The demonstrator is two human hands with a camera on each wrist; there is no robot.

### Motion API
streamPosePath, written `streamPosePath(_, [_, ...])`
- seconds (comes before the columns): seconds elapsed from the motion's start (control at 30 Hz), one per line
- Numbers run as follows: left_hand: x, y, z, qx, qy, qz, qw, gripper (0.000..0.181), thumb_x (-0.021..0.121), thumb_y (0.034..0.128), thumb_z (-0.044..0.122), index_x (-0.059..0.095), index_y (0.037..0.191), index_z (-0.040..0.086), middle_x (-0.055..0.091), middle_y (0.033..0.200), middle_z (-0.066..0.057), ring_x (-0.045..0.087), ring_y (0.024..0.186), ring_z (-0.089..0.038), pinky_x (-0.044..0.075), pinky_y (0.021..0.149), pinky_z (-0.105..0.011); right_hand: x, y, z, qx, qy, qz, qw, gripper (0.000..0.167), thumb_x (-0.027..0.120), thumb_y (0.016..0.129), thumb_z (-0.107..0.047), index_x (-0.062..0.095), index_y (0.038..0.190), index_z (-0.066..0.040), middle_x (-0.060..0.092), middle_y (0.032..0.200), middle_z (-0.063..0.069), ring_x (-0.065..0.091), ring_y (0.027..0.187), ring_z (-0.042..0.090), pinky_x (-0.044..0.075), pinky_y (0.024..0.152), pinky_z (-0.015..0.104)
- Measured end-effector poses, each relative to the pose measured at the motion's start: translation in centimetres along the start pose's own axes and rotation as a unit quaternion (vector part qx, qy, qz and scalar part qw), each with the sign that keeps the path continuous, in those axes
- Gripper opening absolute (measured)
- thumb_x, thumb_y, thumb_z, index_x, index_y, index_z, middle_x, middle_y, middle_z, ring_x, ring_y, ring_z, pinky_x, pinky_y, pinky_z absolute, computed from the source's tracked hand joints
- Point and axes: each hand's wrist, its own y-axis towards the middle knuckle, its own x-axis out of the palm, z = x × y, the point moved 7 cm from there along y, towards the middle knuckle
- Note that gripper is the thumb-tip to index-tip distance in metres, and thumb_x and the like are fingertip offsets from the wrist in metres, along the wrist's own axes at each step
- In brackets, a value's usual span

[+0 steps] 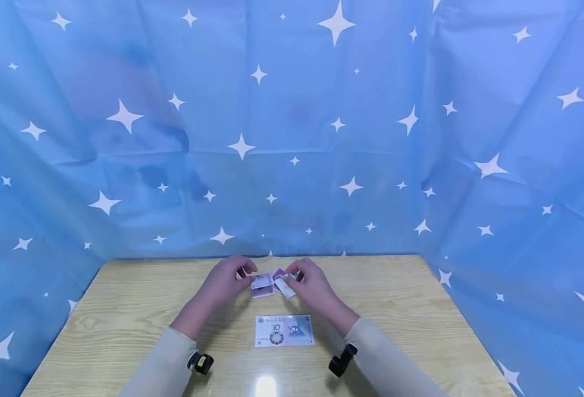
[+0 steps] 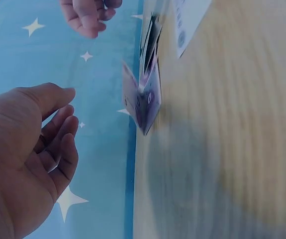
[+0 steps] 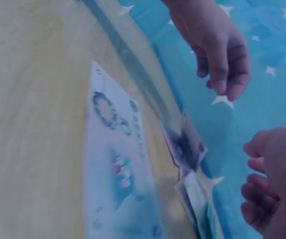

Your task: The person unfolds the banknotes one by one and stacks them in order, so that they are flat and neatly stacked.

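Pale purple banknote (image 2: 153, 95); creased, V-shaped

Sleeves, one pair: long, pale cream, matching. Left sleeve (image 1: 159, 361): plain cloth, smooth surface, ends in a straight edge above the wrist. Right sleeve (image 1: 391, 358): same cloth and colour, likewise ends above the wrist. Left wrist camera (image 1: 200, 363): small black block, sits beside the cuff, bears a small yellow patch. Right wrist camera (image 1: 343, 360): black, blocky, looks longer in outline; fine detail is too small to tell. Left hand (image 1: 231, 277): bare. Right hand (image 1: 313, 280): bare.
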Motion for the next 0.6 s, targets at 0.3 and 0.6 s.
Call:
streamPosePath(0.3, [1.3,1.6,-2.6,-0.030,-0.014,-0.020,0.9992,0.030,0.087,0.0969,0.023,0.077,0.122,0.011,0.072,0.120,-0.004,0.068,0.109,-0.024,0.059,0.097,-0.048,3.0,2.6,-1.0,0.014,-0.011,-0.085,0.9962,0.039,0.080,0.103,-0.019,0.069,0.137,-0.002,0.059,0.136,0.014,0.067,0.111,0.026,0.060,0.093,0.040])
streamPosePath(0.6, [2.8,1.7,-3.1,-0.020,0.038,-0.077,0.9961,0.057,0.089,0.0937,0.025,0.069,0.142,0.002,0.068,0.129,-0.014,0.068,0.120,-0.035,0.055,0.108,-0.056,5.5,4.1,-0.9,0.021,-0.080,-0.137,0.9871,0.060,0.086,0.098,-0.015,0.062,0.153,-0.008,0.056,0.142,0.013,0.068,0.116,0.025,0.060,0.096,0.039])
